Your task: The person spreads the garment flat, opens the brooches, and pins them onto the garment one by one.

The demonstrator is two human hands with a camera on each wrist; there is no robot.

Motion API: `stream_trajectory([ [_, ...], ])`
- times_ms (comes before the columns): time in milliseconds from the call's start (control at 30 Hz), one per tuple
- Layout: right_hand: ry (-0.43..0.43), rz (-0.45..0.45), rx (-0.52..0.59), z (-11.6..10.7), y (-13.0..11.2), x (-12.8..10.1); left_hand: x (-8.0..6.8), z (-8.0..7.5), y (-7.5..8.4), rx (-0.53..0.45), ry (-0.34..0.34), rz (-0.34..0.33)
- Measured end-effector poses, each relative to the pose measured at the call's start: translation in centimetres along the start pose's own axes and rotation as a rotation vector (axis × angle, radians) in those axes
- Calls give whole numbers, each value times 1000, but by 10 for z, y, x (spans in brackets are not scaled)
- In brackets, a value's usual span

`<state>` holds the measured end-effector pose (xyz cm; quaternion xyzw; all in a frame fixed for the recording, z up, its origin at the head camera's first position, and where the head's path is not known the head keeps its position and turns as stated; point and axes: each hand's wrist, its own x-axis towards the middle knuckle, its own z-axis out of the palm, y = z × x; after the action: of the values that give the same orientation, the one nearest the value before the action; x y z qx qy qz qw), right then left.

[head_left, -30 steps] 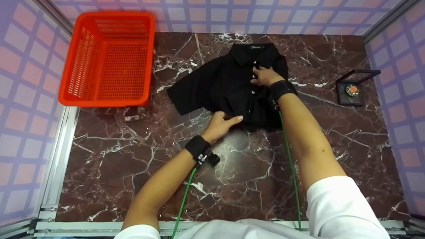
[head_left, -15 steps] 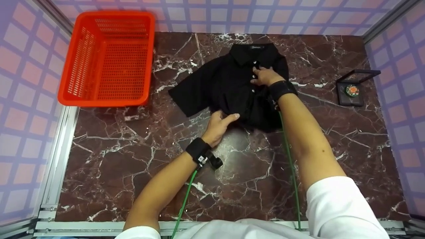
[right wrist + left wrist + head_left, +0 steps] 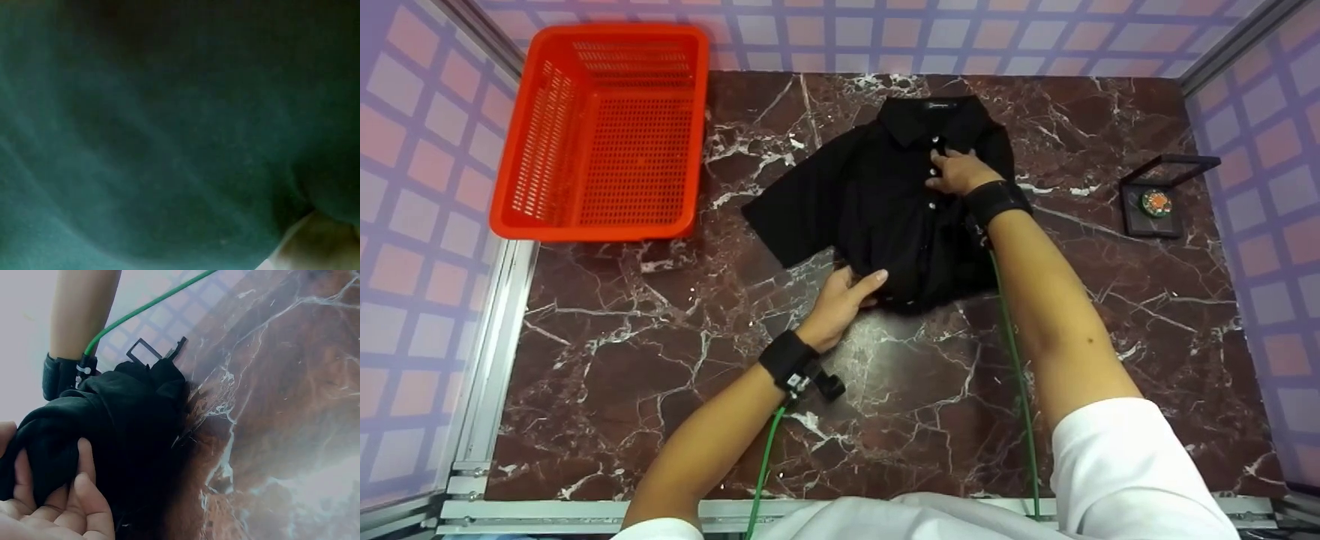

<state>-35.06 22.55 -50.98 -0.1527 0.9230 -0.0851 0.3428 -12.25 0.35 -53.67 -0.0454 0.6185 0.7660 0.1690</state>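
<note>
A: Status on the shirt (image 3: 885, 202)?

B: It lies on the far middle of the table (image 3: 660, 360), collar away from you, one sleeve spread toward the basket (image 3: 600, 127). Your left hand (image 3: 844, 296) has its fingers curled round a bunch of the near hem; the left wrist view shows fabric wadded in the fingers (image 3: 84, 478). Your right hand (image 3: 956, 172) lies on the placket near the buttons, just below the collar. Looks like flat fingers pressing, nothing pinched.

A: So the hem fold is in hand. Tips?

B: My read: keep the right hand pinning the chest so the body doesn't slide. Lift the hem only just clear of the table and carry it straight toward the collar, not sideways. You're holding a wad, not an edge, so spread your grip or the fold will come out lumpy.

A: Anything close by?

B: Small black stand (image 3: 1159, 199) at your right, well apart. Right wrist view shows only dark cloth.
</note>
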Motion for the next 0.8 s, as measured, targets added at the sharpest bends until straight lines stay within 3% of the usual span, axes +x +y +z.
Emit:
stream_trajectory([
  [367, 29, 14, -19, 4, 1, -2, -19, -13, 0, 77, 11, -39],
  [667, 22, 12, -29, 3, -1, -6, -33, -22, -1, 7, -35, -112],
  [800, 21, 11, -33, 3, 0, -6, -38, -28, -1, -11, -37, -109],
])
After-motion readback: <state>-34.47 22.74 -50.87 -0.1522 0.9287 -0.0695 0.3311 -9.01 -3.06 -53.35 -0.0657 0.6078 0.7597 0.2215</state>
